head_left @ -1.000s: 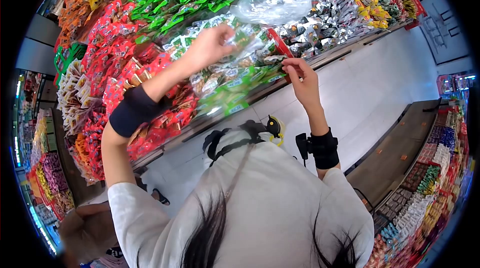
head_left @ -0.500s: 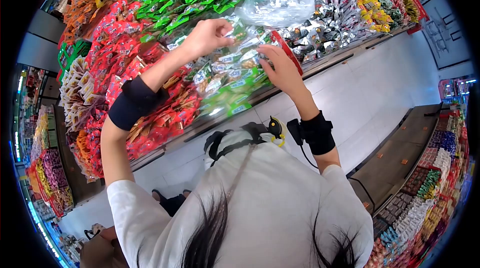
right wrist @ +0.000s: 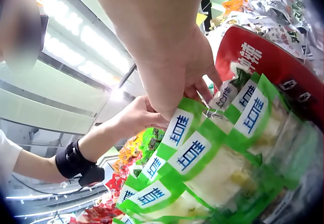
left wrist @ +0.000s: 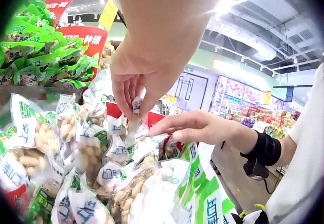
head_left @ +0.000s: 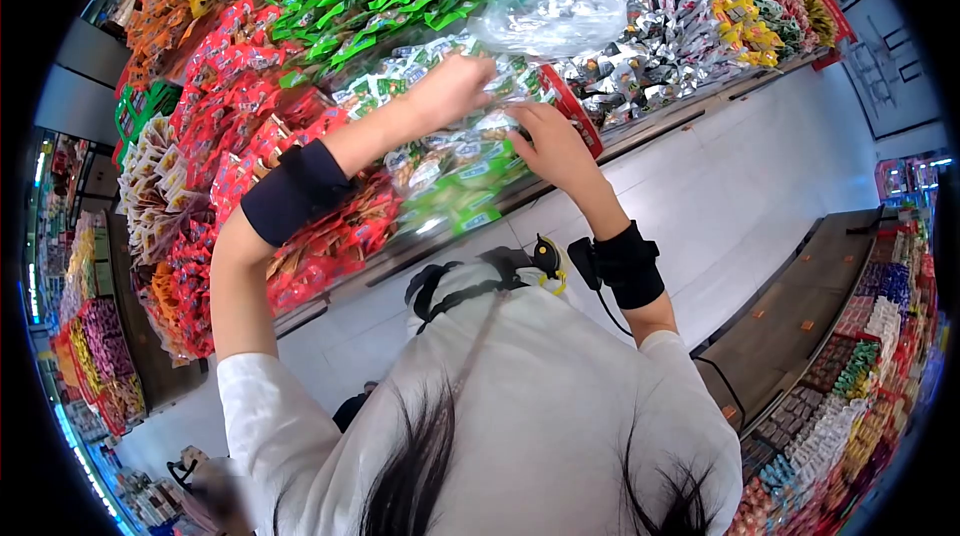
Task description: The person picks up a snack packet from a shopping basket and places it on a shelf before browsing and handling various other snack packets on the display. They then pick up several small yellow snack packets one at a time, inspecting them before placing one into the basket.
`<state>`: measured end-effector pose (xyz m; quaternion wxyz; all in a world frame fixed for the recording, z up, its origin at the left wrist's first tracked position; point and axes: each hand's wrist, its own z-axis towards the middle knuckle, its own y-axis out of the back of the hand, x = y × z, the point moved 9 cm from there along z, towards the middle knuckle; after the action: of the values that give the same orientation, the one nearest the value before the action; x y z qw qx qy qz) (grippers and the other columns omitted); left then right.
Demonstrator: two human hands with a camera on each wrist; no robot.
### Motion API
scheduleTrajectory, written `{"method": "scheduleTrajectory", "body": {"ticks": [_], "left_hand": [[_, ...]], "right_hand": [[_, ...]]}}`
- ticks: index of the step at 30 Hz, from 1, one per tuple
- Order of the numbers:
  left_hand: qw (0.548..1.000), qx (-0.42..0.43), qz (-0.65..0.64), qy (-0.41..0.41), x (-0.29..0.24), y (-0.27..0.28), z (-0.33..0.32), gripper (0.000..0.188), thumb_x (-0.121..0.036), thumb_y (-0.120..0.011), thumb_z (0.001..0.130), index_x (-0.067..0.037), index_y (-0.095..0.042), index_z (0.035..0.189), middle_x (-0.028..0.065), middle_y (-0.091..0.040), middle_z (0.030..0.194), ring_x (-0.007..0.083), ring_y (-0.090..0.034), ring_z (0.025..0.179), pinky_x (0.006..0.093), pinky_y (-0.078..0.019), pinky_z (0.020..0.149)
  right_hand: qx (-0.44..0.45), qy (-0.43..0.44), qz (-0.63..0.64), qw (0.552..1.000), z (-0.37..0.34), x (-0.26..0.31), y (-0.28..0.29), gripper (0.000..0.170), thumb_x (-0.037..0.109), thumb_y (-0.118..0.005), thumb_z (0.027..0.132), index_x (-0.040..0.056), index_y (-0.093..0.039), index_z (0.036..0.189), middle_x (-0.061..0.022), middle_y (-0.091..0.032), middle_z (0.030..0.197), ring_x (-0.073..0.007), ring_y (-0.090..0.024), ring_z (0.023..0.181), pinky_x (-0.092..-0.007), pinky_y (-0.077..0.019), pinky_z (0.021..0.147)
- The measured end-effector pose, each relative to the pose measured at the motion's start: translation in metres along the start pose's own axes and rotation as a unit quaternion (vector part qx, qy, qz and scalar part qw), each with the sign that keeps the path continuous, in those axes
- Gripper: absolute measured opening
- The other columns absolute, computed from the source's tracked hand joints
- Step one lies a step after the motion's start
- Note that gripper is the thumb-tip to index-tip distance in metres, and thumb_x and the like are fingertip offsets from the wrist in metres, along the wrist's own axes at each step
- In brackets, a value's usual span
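1. Our left hand (head_left: 455, 93) pinches the top of a small bag (left wrist: 136, 104), thumb and fingers close together
2. Our right hand (head_left: 557, 148) has its fingers stretched out, touching the pile of snack bags (left wrist: 139, 183)
3. The small bag is under our left hand, the nearer one, and left of our right hand; its long side seems to point down
4. Half a second ago our left hand was farther from our right hand, which has hardly moved

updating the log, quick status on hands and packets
Left hand pinches white-topped snack packet. Right hand outstretched alongside. Neighbouring peanut packets crowd close.
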<state>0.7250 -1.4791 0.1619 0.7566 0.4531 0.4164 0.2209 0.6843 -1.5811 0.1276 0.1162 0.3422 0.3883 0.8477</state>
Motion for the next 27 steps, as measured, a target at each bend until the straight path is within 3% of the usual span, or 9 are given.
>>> {"method": "scheduleTrajectory", "body": {"ticks": [3, 9, 12, 16, 17, 20, 23, 26, 27], "left_hand": [[0.999, 0.018, 0.023, 0.015, -0.001, -0.006, 0.005, 0.02, -0.005, -0.064, 0.069, 0.004, -0.053, 0.084, 0.0181, -0.057, 0.068, 0.0347, -0.058, 0.068, 0.0387, -0.0458, 0.061], [0.992, 0.045, 0.088, 0.077, -0.006, -0.02, 0.009, 0.021, -0.003, -0.06, 0.069, 0.001, -0.051, 0.088, 0.0197, -0.058, 0.08, 0.0367, -0.056, 0.079, 0.0421, -0.0457, 0.069], [0.997, 0.002, 0.075, 0.03, -0.009, -0.031, 0.005, 0.017, 0.004, -0.049, 0.066, 0.006, -0.051, 0.083, 0.0255, -0.057, 0.072, 0.0402, -0.058, 0.073, 0.0438, -0.0473, 0.067], [0.99, 0.073, 0.028, 0.121, 0.021, -0.032, 0.01, 0.015, -0.007, -0.057, 0.066, -0.001, -0.057, 0.079, 0.0202, -0.06, 0.075, 0.0356, -0.059, 0.073, 0.0426, -0.0475, 0.066], [0.986, 0.081, 0.032, 0.142, 0.027, -0.029, 0.011, 0.015, -0.013, -0.061, 0.065, -0.005, -0.06, 0.078, 0.0174, -0.061, 0.074, 0.0338, -0.06, 0.073, 0.0418, -0.0474, 0.066], [0.982, 0.102, 0.067, 0.143, 0.024, -0.027, 0.013, 0.017, -0.011, -0.06, 0.065, -0.005, -0.06, 0.081, 0.018, -0.061, 0.077, 0.0337, -0.06, 0.075, 0.0415, -0.0474, 0.067], [0.982, 0.09, 0.129, 0.106, -0.001, -0.027, 0.011, 0.016, -0.011, -0.059, 0.068, -0.005, -0.06, 0.083, 0.0156, -0.061, 0.082, 0.0308, -0.059, 0.08, 0.04, -0.048, 0.068], [0.975, 0.03, 0.22, 0.012, -0.021, -0.015, 0.01, 0.014, -0.014, -0.058, 0.072, -0.005, -0.058, 0.083, 0.0118, -0.059, 0.084, 0.0278, -0.058, 0.082, 0.038, -0.0487, 0.066], [0.973, -0.025, 0.228, -0.027, -0.034, -0.007, 0.008, 0.016, -0.019, -0.058, 0.075, -0.005, -0.055, 0.082, 0.0086, -0.055, 0.083, 0.0252, -0.056, 0.081, 0.036, -0.049, 0.064]], "right_hand": [[-0.005, -0.001, 0.007, 1.0, -0.001, 0.001, 0.002, 0.03, 0.015, -0.056, 0.08, 0.0017, -0.054, 0.106, -0.0142, -0.055, 0.105, -0.0307, -0.052, 0.097, -0.0368, -0.0414, 0.085], [-0.05, -0.068, 0.088, 0.993, -0.01, -0.002, 0.025, 0.027, 0.011, -0.056, 0.081, 0.0021, -0.054, 0.107, -0.0135, -0.055, 0.104, -0.029, -0.053, 0.096, -0.0348, -0.0413, 0.084], [-0.085, -0.07, 0.093, 0.989, -0.018, -0.011, 0.037, 0.025, 0.008, -0.056, 0.081, 0.0025, -0.054, 0.105, -0.013, -0.056, 0.103, -0.0278, -0.053, 0.095, -0.0337, -0.0417, 0.082], [-0.098, -0.11, 0.124, 0.981, -0.026, -0.018, 0.052, 0.021, 0.005, -0.054, 0.081, 0.0025, -0.055, 0.103, -0.0122, -0.056, 0.101, -0.0254, -0.055, 0.091, -0.031, -0.0427, 0.079], [-0.119, -0.079, 0.104, 0.984, -0.026, -0.014, 0.057, 0.019, 0.005, -0.053, 0.082, 0.0028, -0.056, 0.101, -0.0111, -0.056, 0.1, -0.0225, -0.055, 0.088, -0.0282, -0.0431, 0.075], [-0.132, -0.058, 0.088, 0.986, -0.027, -0.017, 0.058, 0.019, 0.005, -0.053, 0.082, 0.0029, -0.056, 0.101, -0.0107, -0.057, 0.1, -0.0211, -0.055, 0.088, -0.0274, -0.0432, 0.073], [-0.122, -0.085, 0.119, 0.982, -0.027, -0.022, 0.052, 0.018, 0.004, -0.053, 0.082, 0.0024, -0.056, 0.1, -0.0109, -0.057, 0.099, -0.0212, -0.055, 0.087, -0.0276, -0.0435, 0.073], [-0.116, -0.099, 0.135, 0.979, -0.026, -0.018, 0.053, 0.017, 0.003, -0.052, 0.082, 0.0017, -0.056, 0.099, -0.0106, -0.057, 0.098, -0.0201, -0.056, 0.086, -0.0269, -0.0434, 0.073], [-0.122, -0.085, 0.127, 0.981, -0.027, -0.016, 0.056, 0.017, 0.003, -0.052, 0.082, 0.0016, -0.056, 0.099, -0.0103, -0.057, 0.097, -0.0194, -0.056, 0.085, -0.0264, -0.0433, 0.073]]}}
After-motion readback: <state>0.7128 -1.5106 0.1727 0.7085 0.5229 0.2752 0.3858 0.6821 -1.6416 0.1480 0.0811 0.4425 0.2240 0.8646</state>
